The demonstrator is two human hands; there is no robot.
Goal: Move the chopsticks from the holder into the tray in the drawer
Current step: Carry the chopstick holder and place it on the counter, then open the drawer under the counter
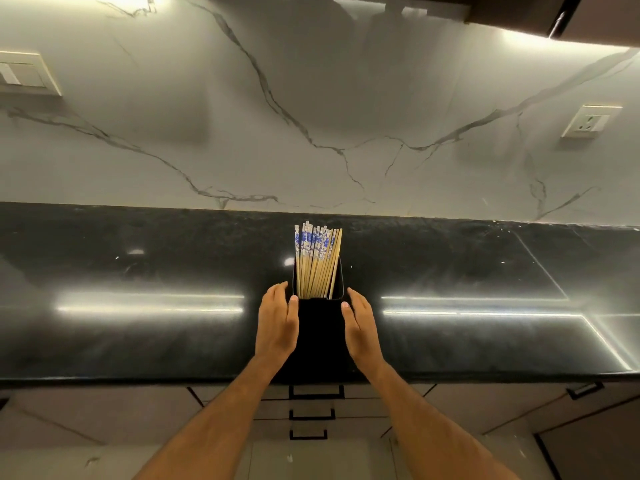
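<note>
Chopsticks (pixel 317 261) upright in black holder (pixel 320 327), bundle w/ blue-white patterned tops, leaning slightly. Holder stands on dark glossy counter (pixel 138 271) nr front edge. L hand (pixel 277 323) just beside holder's left side, R hand (pixel 360 327) just beside right; fingers straight, palms facing in, gripping nothing. Contact w/ holder: can't tell. Drawer handles (pixel 313 414) below counter, drawers closed.

Two bare forearms, unsleeved along their whole visible length. Left hand (pixel 277 322) and right hand (pixel 362 325): no rings, watch, bracelet or gloves; short fingernails visible on both thumbs.
</note>
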